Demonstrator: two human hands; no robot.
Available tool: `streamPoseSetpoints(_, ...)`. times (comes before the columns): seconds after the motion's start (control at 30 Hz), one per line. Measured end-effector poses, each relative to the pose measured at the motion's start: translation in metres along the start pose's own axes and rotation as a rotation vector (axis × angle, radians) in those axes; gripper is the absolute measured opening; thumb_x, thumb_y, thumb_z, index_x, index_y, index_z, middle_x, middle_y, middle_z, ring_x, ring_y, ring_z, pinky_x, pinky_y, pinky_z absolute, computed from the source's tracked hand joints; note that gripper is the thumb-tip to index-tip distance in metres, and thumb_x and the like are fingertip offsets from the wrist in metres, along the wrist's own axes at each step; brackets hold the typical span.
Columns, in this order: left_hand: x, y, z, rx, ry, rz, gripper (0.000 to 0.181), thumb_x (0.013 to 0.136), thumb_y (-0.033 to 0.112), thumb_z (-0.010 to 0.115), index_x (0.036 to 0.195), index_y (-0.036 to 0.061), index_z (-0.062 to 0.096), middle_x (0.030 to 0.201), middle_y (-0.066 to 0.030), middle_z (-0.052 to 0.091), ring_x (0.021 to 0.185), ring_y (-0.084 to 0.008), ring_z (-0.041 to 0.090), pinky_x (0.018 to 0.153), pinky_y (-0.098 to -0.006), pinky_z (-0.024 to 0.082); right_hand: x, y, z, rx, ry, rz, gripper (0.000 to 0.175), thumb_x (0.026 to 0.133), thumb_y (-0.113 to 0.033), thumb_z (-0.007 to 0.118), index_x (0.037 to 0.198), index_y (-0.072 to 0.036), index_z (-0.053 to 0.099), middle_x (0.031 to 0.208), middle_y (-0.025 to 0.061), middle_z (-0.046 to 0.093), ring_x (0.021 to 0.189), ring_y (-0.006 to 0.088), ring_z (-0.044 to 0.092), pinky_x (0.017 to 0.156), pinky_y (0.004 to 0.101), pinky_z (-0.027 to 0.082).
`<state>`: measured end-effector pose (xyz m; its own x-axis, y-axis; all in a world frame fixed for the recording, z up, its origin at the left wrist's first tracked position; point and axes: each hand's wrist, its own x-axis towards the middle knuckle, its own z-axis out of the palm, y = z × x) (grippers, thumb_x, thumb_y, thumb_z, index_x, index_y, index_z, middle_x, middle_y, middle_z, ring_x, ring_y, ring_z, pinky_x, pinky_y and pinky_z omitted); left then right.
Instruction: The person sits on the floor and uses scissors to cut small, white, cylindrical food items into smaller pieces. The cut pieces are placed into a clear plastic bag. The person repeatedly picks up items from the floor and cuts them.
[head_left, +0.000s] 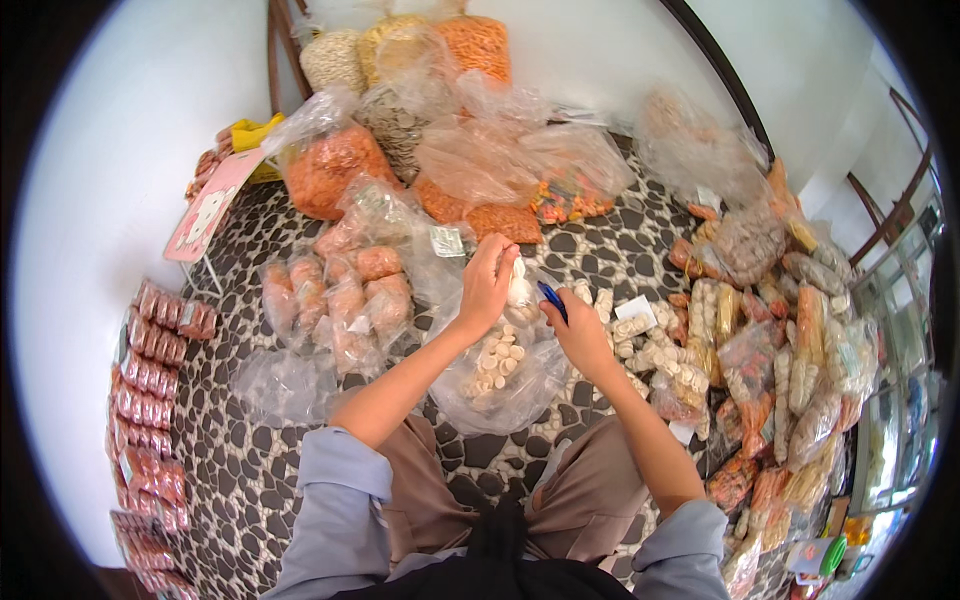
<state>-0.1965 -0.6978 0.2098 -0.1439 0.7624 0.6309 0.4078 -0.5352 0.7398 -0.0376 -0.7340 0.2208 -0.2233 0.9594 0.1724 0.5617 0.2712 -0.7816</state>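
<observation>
My left hand (486, 289) pinches the gathered neck of a small clear plastic bag (520, 298) with pale round crackers in its bottom. In my right hand (581, 330) is a blue tool (553, 300), perhaps a stapler or a lighter; its tip points at the small bag, a short gap away. Below both hands, a large open plastic bag (517, 409) lies on the floor between my knees. Loose pale disc-shaped crackers (499, 361) rest inside it. To the right are several filled narrow bags of similar crackers (634, 326) with a white paper (636, 309) among them.
Large bags of orange snacks (337, 169) and mixed coloured snacks (574, 199) stand ahead. Packed orange bags (367, 300) lie left, near a pink folding table (214, 206). Rows of reddish packets (154, 375) line the left wall. A snack pile (757, 360) and glass case (896, 435) are right.
</observation>
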Motion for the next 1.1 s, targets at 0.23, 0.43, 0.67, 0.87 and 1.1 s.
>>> streamPoseSetpoints(0.23, -0.014, -0.006, -0.045, 0.237, -0.009, 0.088, 0.013, 0.088, 0.013, 0.051, 0.082, 0.0012, 0.05, 0.074, -0.0125, 0.047, 0.07, -0.0312, 0.048, 0.062, -0.0395, 0.039, -0.008, -0.024, 0.018, -0.23, -0.063, -0.077, 0.034, 0.09, -0.033, 0.047, 0.083, -0.001, 0.054, 0.062, 0.0255, 0.057, 0.063, 0.0442, 0.057, 0.056, 0.0503, 0.044)
streamPoseSetpoints(0.43, -0.019, -0.007, -0.044, 0.306, -0.074, 0.225, 0.007, 0.085, 0.009, 0.053, 0.083, 0.0026, 0.051, 0.075, -0.0119, 0.047, 0.075, -0.0315, 0.049, 0.063, -0.0405, 0.039, -0.006, -0.02, 0.027, -0.284, -0.084, -0.039, 0.035, 0.09, -0.031, 0.049, 0.081, 0.002, 0.057, 0.058, 0.023, 0.054, 0.058, 0.0412, 0.055, 0.053, 0.0463, 0.043)
streamPoseSetpoints(0.67, -0.003, -0.018, -0.058, 0.243, 0.09, 0.143, 0.009, 0.088, 0.008, 0.049, 0.083, 0.0009, 0.05, 0.075, -0.0124, 0.046, 0.071, -0.0308, 0.048, 0.06, -0.0381, 0.039, -0.013, 0.001, 0.03, -0.344, -0.307, -0.072, 0.035, 0.09, -0.032, 0.049, 0.082, 0.0, 0.059, 0.062, 0.0243, 0.055, 0.064, 0.0419, 0.056, 0.058, 0.0481, 0.043)
streamPoseSetpoints(0.87, -0.01, -0.024, -0.057, 0.093, 0.117, 0.068, 0.012, 0.09, 0.009, 0.047, 0.082, 0.0002, 0.049, 0.073, -0.0124, 0.045, 0.066, -0.0291, 0.047, 0.059, -0.0358, 0.038, -0.009, 0.006, 0.02, -0.227, -0.396, 0.019, 0.036, 0.09, -0.032, 0.048, 0.083, 0.001, 0.059, 0.058, 0.0173, 0.057, 0.055, 0.028, 0.057, 0.052, 0.0388, 0.043)
streamPoseSetpoints(1.1, -0.025, -0.029, -0.043, -0.014, -0.009, 0.221, 0.007, 0.086, 0.005, 0.05, 0.081, 0.0008, 0.049, 0.074, -0.0108, 0.046, 0.065, -0.0263, 0.047, 0.058, -0.0333, 0.038, 0.014, -0.005, 0.029, 0.328, -0.198, 0.138, 0.024, 0.079, -0.023, 0.066, 0.089, -0.001, 0.063, 0.068, 0.0049, 0.061, 0.055, 0.0114, 0.055, 0.053, 0.0264, 0.044)
